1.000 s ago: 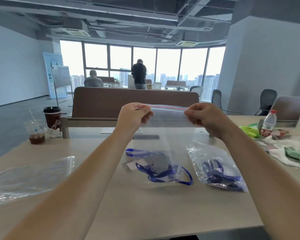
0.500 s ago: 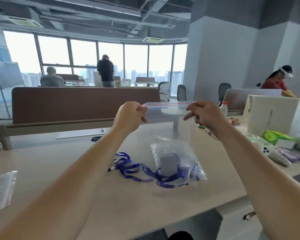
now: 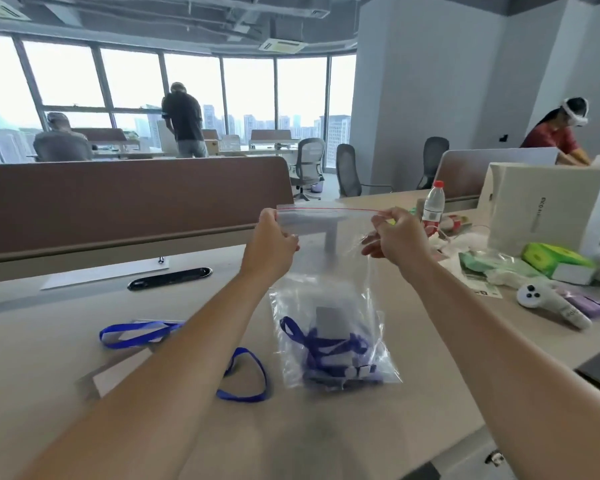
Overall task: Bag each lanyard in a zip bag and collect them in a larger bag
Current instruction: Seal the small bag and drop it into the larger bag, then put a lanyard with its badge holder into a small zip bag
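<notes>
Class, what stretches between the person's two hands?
The head view shows the zip bag's red-striped top edge, pinched by the left hand and the right hand.

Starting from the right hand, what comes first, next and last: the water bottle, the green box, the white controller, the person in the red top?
From the right hand, pinching the zip bag:
1. water bottle, just behind it.
2. green box and white controller, out to the right; too close to call.
3. person in the red top, far back right.
</notes>
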The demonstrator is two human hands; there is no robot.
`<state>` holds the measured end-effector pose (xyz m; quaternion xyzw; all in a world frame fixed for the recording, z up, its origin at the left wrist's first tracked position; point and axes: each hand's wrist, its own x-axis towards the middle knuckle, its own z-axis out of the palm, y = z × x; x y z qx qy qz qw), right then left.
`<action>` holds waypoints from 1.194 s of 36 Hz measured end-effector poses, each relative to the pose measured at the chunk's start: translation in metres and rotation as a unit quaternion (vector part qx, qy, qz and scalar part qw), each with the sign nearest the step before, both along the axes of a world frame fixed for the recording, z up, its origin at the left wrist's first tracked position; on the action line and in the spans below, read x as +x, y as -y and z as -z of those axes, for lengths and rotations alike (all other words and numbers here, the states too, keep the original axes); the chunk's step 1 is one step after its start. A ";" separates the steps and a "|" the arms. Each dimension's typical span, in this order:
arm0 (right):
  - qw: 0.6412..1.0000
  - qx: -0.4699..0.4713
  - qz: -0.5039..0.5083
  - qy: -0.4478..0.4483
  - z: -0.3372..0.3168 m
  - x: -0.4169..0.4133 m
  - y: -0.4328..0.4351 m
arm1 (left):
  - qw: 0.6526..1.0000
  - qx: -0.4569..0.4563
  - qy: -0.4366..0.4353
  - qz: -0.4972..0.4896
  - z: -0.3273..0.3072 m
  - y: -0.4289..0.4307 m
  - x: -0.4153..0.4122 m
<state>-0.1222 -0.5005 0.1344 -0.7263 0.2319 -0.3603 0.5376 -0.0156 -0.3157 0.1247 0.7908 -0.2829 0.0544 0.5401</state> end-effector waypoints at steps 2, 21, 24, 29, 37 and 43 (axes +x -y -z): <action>0.999 0.031 -0.010 -0.003 0.016 0.015 0.010 | 0.999 0.042 -0.002 -0.008 0.015 0.008 0.009; 0.986 0.066 -0.053 -0.143 0.111 0.077 0.034 | 0.976 0.206 -0.061 0.032 0.101 0.036 0.058; 0.983 0.047 -0.069 -0.166 0.114 0.077 0.033 | 0.974 0.213 -0.066 0.042 0.105 0.036 0.058; 0.977 -0.021 -0.080 -0.199 0.110 0.072 0.035 | 0.982 0.186 -0.025 0.038 0.103 0.036 0.053; 0.972 -0.058 -0.074 -0.214 0.096 0.058 0.023 | 0.985 0.166 0.020 0.049 0.087 0.027 0.039; 0.980 -0.056 -0.073 -0.176 0.082 0.045 -0.004 | 0.989 0.135 0.010 0.062 0.074 0.008 0.023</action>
